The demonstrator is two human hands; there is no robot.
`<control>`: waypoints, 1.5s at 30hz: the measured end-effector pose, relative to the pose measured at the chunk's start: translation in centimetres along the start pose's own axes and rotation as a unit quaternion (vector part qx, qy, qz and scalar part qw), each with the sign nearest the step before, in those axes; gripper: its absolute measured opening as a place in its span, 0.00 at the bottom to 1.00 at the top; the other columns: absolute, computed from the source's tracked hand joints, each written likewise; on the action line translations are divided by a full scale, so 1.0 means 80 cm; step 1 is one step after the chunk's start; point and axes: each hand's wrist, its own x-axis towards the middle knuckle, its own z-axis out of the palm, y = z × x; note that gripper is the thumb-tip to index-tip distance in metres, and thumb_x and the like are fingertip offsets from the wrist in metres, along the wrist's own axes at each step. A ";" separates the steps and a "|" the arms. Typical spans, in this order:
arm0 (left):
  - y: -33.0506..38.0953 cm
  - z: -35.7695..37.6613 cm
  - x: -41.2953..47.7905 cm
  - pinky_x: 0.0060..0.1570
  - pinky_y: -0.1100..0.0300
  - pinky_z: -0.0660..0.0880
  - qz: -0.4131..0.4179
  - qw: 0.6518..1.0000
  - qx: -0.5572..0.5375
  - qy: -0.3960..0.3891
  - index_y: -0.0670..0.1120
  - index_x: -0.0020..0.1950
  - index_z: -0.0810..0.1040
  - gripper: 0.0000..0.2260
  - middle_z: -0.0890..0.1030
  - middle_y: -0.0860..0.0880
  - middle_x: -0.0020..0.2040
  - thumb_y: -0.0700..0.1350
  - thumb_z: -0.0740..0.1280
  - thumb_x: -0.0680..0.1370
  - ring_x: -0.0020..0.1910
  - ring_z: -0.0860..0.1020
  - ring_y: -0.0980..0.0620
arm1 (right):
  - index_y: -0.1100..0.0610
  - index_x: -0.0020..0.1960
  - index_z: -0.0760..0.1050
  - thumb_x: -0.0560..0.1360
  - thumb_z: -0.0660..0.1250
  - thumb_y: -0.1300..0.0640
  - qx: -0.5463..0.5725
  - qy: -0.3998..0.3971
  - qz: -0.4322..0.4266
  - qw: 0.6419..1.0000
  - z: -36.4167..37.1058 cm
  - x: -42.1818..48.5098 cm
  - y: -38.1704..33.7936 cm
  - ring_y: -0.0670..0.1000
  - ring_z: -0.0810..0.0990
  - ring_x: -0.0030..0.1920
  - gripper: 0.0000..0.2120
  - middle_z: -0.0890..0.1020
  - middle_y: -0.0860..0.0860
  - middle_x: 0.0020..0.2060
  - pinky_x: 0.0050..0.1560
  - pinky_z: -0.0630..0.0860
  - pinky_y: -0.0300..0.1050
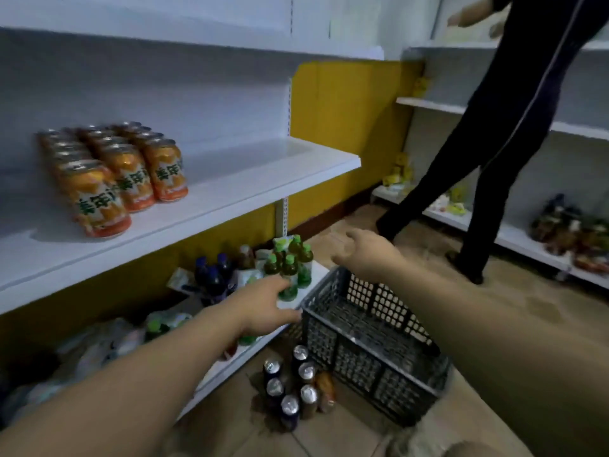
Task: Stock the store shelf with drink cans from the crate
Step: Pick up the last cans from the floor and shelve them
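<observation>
We see both hands held out low over the grey crate (359,364), which sits on the floor (494,318) right against the front of the bottom shelf (316,275). We take it that it was set there to keep each reach from crate to shelving short. The left hand (263,313) hovers at the crate's near left corner with its fingers (280,285) spread and released, the thumb close to the rim but not plainly touching it. The right hand (362,253) hangs above the far rim, also loose and holding nothing. As far as we can tell the crate is empty, since its perforated bottom shows through. The loose cans (291,387) stand upright in a tight cluster on the floor just beside the crate's left wall; most show silver tops and one or two look orange-brown. We judge these to be the stock that remains, within easy reach of the left hand. On the middle shelf (230,179), orange cans (131,179) stand in three neat rows running front to back at the left end, labels facing out, with bare board to their right where more could go. Green-capped bottles (296,258) and dark bottles (216,275) fill the bottom shelf behind the left hand. Well apart to the right, another person (501,153) stands at a second set of shelves.
</observation>
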 end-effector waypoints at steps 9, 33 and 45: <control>-0.052 0.142 0.115 0.56 0.64 0.66 -0.018 0.990 -0.030 -0.136 0.48 0.70 0.69 0.25 0.70 0.52 0.67 0.51 0.69 0.75 0.67 0.69 0.50 | 0.55 0.74 0.63 0.77 0.63 0.40 0.012 -0.133 0.077 0.988 0.162 0.060 0.123 0.56 0.71 0.66 0.31 0.70 0.56 0.69 0.64 0.71 0.49; -0.256 0.465 0.325 0.72 0.57 0.52 -0.059 0.962 -0.008 -0.266 0.51 0.76 0.58 0.37 0.57 0.49 0.78 0.55 0.71 0.71 0.76 0.55 0.48 | 0.49 0.76 0.52 0.74 0.70 0.55 0.049 -0.366 0.084 0.925 0.652 0.152 0.219 0.61 0.75 0.60 0.38 0.67 0.58 0.68 0.54 0.74 0.51; -0.192 0.356 0.289 0.62 0.54 0.73 -0.080 0.939 -0.196 -0.272 0.59 0.71 0.65 0.40 0.74 0.52 0.66 0.54 0.76 0.60 0.61 0.75 0.53 | 0.46 0.71 0.65 0.66 0.64 0.38 0.266 -0.153 0.169 0.937 0.481 0.108 0.189 0.50 0.73 0.60 0.35 0.72 0.50 0.64 0.60 0.71 0.46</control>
